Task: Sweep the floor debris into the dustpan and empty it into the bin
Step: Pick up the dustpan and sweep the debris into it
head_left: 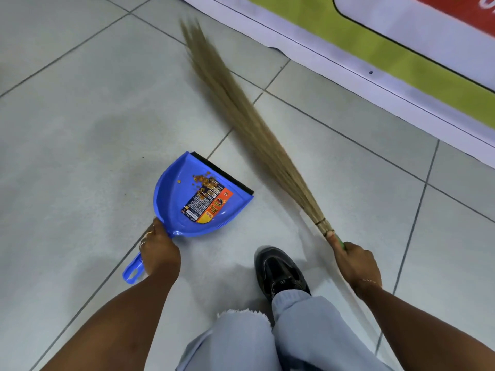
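The left hand (158,250) is wrapped around the dustpan (199,199) handle, and the right hand (357,266) is closed on the broom (251,121) grip. So the sweeping looks pretty much done: a small pile of orange debris (205,182) is already sat in the pan near its black lip, and no crumbs can be made out on the tiles (80,116). Emptying is still left, and no bin is seen. The pan is held low at near left, the broom angled far-left, bristles blurred.

Bright, even light; soft shadows on the floor tiles (80,124), broom bristles (214,76) motion-blurred, wide-angle bending at edges.
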`<move>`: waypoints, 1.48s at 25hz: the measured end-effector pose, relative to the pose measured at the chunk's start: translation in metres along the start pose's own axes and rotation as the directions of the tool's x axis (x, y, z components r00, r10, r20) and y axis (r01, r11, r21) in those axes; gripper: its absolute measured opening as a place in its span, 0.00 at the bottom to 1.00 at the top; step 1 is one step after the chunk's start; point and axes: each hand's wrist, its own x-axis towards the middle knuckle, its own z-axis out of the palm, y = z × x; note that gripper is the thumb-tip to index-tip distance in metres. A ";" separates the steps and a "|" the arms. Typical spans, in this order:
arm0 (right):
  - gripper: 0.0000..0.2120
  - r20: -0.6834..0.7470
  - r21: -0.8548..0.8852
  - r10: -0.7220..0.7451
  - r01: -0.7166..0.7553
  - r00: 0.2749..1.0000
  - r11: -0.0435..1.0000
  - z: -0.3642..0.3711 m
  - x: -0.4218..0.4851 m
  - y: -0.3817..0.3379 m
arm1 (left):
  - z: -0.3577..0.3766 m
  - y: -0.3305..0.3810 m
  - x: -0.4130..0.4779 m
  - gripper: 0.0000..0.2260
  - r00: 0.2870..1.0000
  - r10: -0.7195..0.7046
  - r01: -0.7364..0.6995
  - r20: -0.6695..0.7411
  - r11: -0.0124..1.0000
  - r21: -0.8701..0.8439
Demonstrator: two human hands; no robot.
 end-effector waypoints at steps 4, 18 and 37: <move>0.33 0.089 -0.145 -0.012 0.025 0.996 0.989 0.011 -0.004 -0.006 | -0.008 -0.011 0.000 0.27 1.000 -0.029 0.029 0.001 0.996 0.081; 0.33 0.026 -0.089 -0.087 0.089 0.996 0.992 0.015 -0.009 -0.025 | -0.001 -0.016 -0.002 0.28 0.999 -0.028 0.029 -0.024 0.999 0.024; 0.29 0.043 0.055 -0.120 0.117 0.992 0.992 0.020 -0.010 -0.024 | 0.001 -0.010 -0.018 0.26 0.995 -0.096 0.092 -0.038 0.991 -0.100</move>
